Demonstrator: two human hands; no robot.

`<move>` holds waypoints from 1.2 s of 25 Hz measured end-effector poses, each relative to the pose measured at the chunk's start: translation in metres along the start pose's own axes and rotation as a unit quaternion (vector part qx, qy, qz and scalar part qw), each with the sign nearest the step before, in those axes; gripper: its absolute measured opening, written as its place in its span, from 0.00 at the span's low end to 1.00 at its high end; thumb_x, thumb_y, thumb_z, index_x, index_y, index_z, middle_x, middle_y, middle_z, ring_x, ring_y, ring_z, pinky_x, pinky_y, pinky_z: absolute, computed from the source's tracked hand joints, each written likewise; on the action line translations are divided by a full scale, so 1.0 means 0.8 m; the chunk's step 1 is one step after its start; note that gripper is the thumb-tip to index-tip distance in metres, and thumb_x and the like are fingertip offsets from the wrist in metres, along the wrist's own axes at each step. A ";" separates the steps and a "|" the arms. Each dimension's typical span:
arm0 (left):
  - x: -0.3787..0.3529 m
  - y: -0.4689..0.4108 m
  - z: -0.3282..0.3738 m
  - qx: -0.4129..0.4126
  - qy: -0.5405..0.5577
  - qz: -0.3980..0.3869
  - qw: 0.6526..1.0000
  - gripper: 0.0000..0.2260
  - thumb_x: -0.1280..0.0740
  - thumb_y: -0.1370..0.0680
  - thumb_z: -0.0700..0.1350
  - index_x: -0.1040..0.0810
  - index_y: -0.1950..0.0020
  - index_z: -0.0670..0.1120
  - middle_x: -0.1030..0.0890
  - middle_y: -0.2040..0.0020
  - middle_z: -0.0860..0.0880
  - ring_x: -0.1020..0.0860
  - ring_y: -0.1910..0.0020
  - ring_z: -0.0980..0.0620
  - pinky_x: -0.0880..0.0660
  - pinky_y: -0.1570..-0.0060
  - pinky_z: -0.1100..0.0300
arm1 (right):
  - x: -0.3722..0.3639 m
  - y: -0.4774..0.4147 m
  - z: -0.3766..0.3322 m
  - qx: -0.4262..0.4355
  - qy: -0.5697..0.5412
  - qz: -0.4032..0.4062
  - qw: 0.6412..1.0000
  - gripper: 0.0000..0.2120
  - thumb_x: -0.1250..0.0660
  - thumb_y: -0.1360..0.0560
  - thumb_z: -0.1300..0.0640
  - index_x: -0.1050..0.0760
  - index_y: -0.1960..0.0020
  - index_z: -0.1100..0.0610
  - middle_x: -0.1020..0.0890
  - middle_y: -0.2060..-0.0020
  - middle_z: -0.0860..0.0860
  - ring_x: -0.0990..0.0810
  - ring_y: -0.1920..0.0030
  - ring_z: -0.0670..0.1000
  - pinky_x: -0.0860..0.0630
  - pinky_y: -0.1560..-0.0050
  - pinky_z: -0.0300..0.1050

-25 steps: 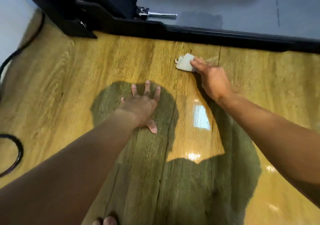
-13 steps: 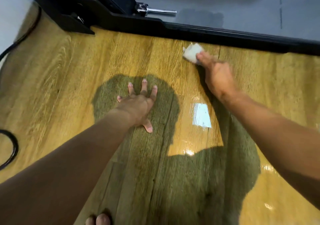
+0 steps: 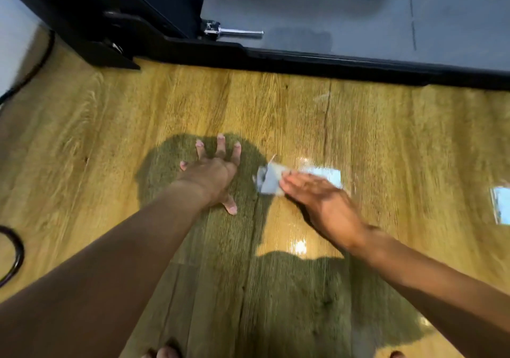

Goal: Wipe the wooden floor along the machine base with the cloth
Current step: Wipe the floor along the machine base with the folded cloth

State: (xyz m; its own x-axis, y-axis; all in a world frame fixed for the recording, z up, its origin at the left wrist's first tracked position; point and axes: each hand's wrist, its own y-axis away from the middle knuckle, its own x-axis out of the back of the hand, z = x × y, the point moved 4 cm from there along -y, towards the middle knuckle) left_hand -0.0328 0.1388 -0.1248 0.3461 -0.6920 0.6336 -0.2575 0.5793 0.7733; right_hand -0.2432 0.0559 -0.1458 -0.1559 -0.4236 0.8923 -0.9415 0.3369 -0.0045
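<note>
A small pale grey cloth (image 3: 269,179) lies on the wooden floor (image 3: 386,126), pressed down by the fingers of my right hand (image 3: 323,200). The cloth sticks out to the left of the fingertips and looks blurred. My left hand (image 3: 211,174) rests flat on the floor just left of the cloth, fingers spread, holding nothing. The black machine base (image 3: 317,63) runs across the top of the view, well beyond both hands.
A chrome bolt (image 3: 234,31) lies on the grey platform (image 3: 358,12) behind the base. Black cables (image 3: 16,252) curl at the left edge. Toes show at the bottom edge. Bright reflections gleam on the floor to the right.
My right hand has pulled the cloth back from the machine base toward me, and it now sits beside my left hand. The left hand has stayed planted.
</note>
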 end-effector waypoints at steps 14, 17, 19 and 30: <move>0.002 0.005 -0.002 -0.010 -0.006 0.030 0.999 0.60 0.23 0.35 0.56 0.69 0.25 0.52 0.71 0.26 0.43 0.63 0.27 0.31 0.43 0.35 0.29 | -0.013 0.115 -0.052 0.110 0.024 -0.054 0.992 0.28 0.37 0.29 0.68 0.31 0.30 0.54 0.28 0.32 0.50 0.30 0.31 0.49 0.34 0.30 0.48; 0.001 0.006 -0.002 -0.005 -0.009 0.034 0.999 0.60 0.23 0.35 0.57 0.70 0.25 0.52 0.71 0.26 0.44 0.63 0.27 0.31 0.43 0.34 0.30 | 0.018 0.047 -0.003 -0.049 0.026 0.010 0.998 0.28 0.34 0.28 0.72 0.30 0.31 0.55 0.28 0.32 0.52 0.28 0.33 0.52 0.33 0.32 0.46; 0.000 0.009 0.003 0.006 -0.022 0.018 1.000 0.58 0.25 0.32 0.57 0.71 0.26 0.50 0.72 0.26 0.42 0.62 0.27 0.31 0.42 0.33 0.32 | 0.020 0.045 -0.010 -0.129 0.036 0.046 0.990 0.28 0.37 0.27 0.74 0.31 0.30 0.56 0.29 0.32 0.53 0.30 0.32 0.51 0.37 0.31 0.43; 0.005 0.012 0.114 -0.052 0.042 0.059 0.996 0.51 0.26 0.29 0.53 0.65 0.23 0.54 0.68 0.25 0.41 0.61 0.27 0.32 0.44 0.31 0.33 | 0.024 0.098 0.001 -0.030 0.090 -0.031 0.995 0.21 0.43 0.21 0.62 0.35 0.28 0.56 0.33 0.30 0.53 0.35 0.29 0.47 0.37 0.28 0.45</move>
State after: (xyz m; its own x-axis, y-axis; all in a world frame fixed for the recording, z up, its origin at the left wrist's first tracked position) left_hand -0.1162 0.1021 -0.1131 0.3948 -0.5805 0.7122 -0.2081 0.6985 0.6847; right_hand -0.3201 0.0734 -0.1291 -0.0373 -0.2890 0.9566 -0.9270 0.3676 0.0749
